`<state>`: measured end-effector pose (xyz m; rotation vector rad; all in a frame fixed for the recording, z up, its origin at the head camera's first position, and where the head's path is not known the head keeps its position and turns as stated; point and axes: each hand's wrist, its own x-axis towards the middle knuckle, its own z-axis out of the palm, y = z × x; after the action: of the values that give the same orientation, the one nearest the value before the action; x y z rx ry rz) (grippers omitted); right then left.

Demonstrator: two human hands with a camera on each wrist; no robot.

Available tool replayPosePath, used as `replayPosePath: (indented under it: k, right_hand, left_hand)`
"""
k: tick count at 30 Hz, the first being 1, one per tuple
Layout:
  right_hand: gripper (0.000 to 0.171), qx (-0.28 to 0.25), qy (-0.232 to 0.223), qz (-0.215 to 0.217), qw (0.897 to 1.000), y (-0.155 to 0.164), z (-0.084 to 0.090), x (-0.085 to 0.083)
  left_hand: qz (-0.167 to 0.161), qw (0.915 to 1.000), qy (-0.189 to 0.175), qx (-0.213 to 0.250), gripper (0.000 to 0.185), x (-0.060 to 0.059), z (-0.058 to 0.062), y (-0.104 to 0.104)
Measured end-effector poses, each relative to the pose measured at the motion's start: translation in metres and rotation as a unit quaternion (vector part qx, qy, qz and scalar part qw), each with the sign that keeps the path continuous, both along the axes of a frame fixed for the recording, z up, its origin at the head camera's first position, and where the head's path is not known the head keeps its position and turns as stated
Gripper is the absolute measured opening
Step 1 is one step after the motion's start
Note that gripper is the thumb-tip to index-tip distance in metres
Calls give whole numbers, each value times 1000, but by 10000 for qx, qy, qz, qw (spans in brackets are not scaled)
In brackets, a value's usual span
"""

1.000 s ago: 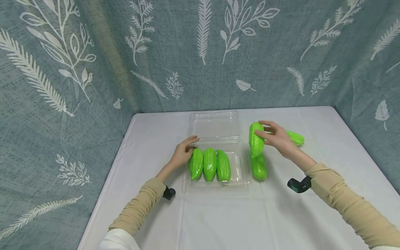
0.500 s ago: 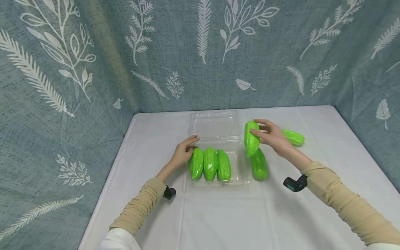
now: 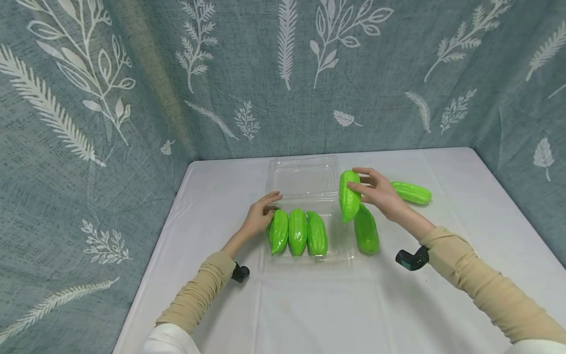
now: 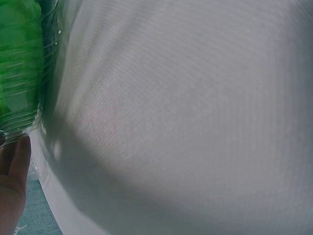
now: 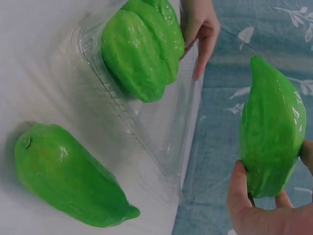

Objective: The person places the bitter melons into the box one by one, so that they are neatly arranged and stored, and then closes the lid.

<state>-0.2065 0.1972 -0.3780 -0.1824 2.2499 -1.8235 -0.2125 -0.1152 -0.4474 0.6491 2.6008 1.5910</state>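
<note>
My right hand (image 3: 359,181) grips a green ridged gourd (image 3: 349,195) and holds it in the air, tip down, over the right side of a clear plastic clamshell tray (image 3: 339,241). The right wrist view shows this held gourd (image 5: 271,142) between thumb and fingers. Three more gourds (image 3: 297,232) lie side by side in the tray's left half. My left hand (image 3: 271,204) rests with relaxed fingers on the tray's back left rim, beside the leftmost gourd. In the left wrist view a thumb (image 4: 12,186) lies against the tray wall.
One loose gourd (image 3: 366,231) lies on the white table (image 3: 309,305) just right of the tray, and another gourd (image 3: 411,192) lies farther right. The tray's open lid (image 3: 302,177) lies flat behind it. Patterned fabric walls (image 3: 132,98) close in the back and sides.
My right hand has carried its gourd to the left, from above the loose gourd on the table to above the tray's right side. The left hand has stayed put.
</note>
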Motion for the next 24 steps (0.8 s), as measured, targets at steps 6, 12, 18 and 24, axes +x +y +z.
replayPosePath:
  k: [6,12,18,24]
  right_hand:
    - [65,40,-7,-34,10000,-3,-1,-1]
    - [63,12,-44,4,10000,-4,-4,-1]
    - [63,-16,-147,66,9999,-6,-10,0]
    - [63,-18,-200,151,9997,-8,-15,2]
  left_hand:
    - [1,10000,6,21,45,0,1,0]
    - [14,10000,-30,15,45,1,1,1]
    - [10,10000,-68,26,46,2,2,1]
    - [-15,10000,-65,48,46,1,2,1]
